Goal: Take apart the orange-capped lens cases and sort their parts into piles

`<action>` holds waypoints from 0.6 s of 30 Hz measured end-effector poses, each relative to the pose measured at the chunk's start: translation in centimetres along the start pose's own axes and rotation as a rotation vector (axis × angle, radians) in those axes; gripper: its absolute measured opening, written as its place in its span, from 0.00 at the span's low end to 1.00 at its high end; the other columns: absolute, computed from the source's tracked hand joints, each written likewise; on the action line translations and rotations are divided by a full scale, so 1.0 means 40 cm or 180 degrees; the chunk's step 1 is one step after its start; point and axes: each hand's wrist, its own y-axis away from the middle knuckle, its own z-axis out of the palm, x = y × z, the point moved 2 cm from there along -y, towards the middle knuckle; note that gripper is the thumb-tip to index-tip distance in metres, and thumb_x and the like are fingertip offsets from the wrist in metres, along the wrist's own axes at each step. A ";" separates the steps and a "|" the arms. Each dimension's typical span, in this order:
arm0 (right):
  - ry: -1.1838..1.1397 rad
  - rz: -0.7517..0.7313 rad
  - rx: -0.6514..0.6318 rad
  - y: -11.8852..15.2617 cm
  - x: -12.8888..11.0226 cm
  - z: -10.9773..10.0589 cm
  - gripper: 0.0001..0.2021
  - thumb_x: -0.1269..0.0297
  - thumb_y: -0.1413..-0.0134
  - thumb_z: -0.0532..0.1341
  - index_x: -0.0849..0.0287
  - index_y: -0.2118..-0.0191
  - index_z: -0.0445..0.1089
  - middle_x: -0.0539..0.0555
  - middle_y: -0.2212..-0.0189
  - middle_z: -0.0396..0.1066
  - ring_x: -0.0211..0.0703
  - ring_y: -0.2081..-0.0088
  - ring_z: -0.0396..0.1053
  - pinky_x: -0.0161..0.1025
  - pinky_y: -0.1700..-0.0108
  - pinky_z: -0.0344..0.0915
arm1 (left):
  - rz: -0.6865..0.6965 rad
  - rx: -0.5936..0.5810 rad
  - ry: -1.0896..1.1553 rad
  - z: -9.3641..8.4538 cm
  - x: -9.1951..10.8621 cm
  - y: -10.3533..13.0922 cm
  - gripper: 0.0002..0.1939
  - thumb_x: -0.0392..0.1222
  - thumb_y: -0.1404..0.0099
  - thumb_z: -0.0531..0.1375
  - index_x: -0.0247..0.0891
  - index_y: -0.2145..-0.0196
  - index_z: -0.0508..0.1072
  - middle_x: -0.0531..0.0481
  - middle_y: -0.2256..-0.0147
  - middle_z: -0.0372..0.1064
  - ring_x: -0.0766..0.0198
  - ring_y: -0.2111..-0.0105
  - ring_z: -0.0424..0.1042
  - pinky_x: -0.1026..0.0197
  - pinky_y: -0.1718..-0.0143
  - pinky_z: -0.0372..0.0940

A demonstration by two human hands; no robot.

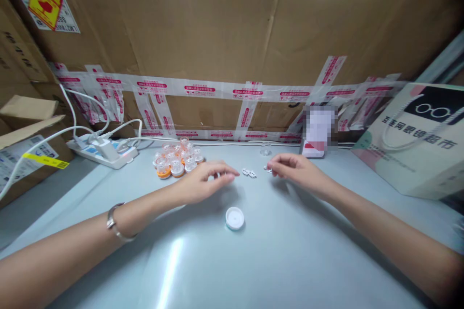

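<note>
My left hand (207,181) hovers over the table with its fingers stretched forward and apart, holding nothing. Just beyond its fingertips lie small flat white pieces with dark holes (249,173). My right hand (295,171) pinches a similar small white piece (267,169) between thumb and fingers, near the tabletop; part of it is hidden by the fingertips. Between my forearms, nearer to me, sits a round white cap-like part (235,218) with a raised rim. A clear plastic part (266,148) stands behind the white pieces.
Several small round containers with clear tops and orange or white bases (177,158) cluster beyond my left hand. A white power strip (121,158) with cables lies back left. A phone (312,150) leans against a taped cardboard box (217,19). A paper bag (406,154) stands right.
</note>
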 end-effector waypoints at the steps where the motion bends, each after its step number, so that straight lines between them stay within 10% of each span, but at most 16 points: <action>1: -0.0030 -0.0042 -0.0257 0.019 -0.014 0.025 0.15 0.51 0.53 0.58 0.60 0.72 0.67 0.49 0.77 0.65 0.34 0.75 0.61 0.33 0.72 0.57 | -0.0003 -0.0253 0.0013 0.005 0.005 0.024 0.14 0.47 0.38 0.54 0.42 0.56 0.69 0.48 0.61 0.67 0.64 0.62 0.66 0.61 0.60 0.61; 6: 0.0468 -0.0597 -0.0994 0.096 -0.058 0.138 0.18 0.55 0.62 0.66 0.57 0.64 0.67 0.49 0.73 0.64 0.36 0.71 0.61 0.33 0.70 0.58 | -0.0007 -0.0604 -0.0113 0.053 0.001 0.072 0.22 0.47 0.52 0.65 0.39 0.59 0.68 0.49 0.63 0.64 0.62 0.64 0.64 0.62 0.63 0.61; 18: 0.0330 -0.0492 -0.0579 0.104 -0.043 0.201 0.16 0.55 0.59 0.64 0.57 0.65 0.64 0.48 0.74 0.63 0.35 0.72 0.59 0.32 0.70 0.57 | -0.0155 0.0157 -0.0117 0.108 -0.016 0.081 0.14 0.42 0.48 0.62 0.38 0.63 0.69 0.50 0.66 0.65 0.64 0.66 0.64 0.63 0.66 0.60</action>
